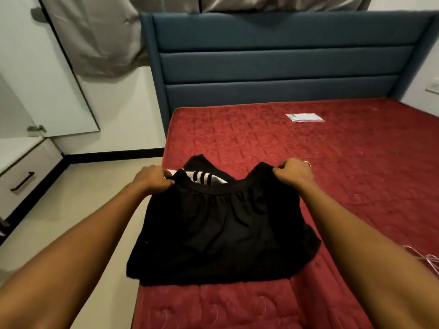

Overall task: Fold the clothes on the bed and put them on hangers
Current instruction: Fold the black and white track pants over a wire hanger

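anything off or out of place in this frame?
Nothing damaged or spilled. Minor: the black garment, held at the waistband by the left hand and right hand, overhangs the left edge of the red mattress; a stray plastic packet lies near the headboard.

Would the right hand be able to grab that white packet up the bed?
Probably not yet: the right hand grips the black garment, and the white packet lies far beyond it.

Light: even, moderately bright, indoor. Shadows: a soft one lay under the black garment [221, 233] on the red mattress [344, 174]. Distortion: the wide-angle lens bowed the headboard [280, 62] beyond the mattress and slanted the wall panel [59, 91] left of it. Focus: slightly soft; garment folds read poorly.
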A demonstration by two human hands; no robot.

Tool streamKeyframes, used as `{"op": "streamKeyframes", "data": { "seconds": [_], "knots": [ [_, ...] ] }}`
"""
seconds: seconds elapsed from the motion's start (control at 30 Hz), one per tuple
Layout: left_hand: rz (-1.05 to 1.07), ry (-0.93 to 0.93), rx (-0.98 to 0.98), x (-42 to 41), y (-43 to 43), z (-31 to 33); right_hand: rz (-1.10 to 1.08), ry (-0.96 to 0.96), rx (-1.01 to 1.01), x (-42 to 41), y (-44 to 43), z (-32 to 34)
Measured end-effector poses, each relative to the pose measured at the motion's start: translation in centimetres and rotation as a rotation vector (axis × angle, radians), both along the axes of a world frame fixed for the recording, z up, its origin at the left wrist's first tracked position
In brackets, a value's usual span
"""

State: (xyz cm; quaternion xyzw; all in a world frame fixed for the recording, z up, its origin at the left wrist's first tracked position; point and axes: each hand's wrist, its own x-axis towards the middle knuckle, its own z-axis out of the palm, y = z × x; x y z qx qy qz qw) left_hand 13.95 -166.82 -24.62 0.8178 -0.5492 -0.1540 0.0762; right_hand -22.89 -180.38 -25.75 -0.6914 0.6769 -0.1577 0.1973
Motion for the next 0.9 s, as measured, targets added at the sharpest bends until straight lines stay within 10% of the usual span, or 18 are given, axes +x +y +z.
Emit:
{"op": "streamKeyframes", "data": {
  "seconds": [0.2,0.47,0.67,0.9],
  "knots": [
    [0.073,0.131,-0.423,3.8,-11.9,-2.6,-0.084,-0.307,-0.083,5.2,-12.7,-5.5],
    [0.213,0.632,-0.380,8.2,-26.3,-4.8,-0.053,-0.679,0.164,12.9,-27.0,-7.7],
    [0.045,0.398,-0.222,9.3,-27.6,-9.8,0.062,-0.287,0.100,14.8,-28.7,-11.9],
    [0.203,0.263,-0.352,7.0,-17.1,-12.4,0.111,-0.288,-0.177,12.8,-15.5,-15.9]
  ]
}}
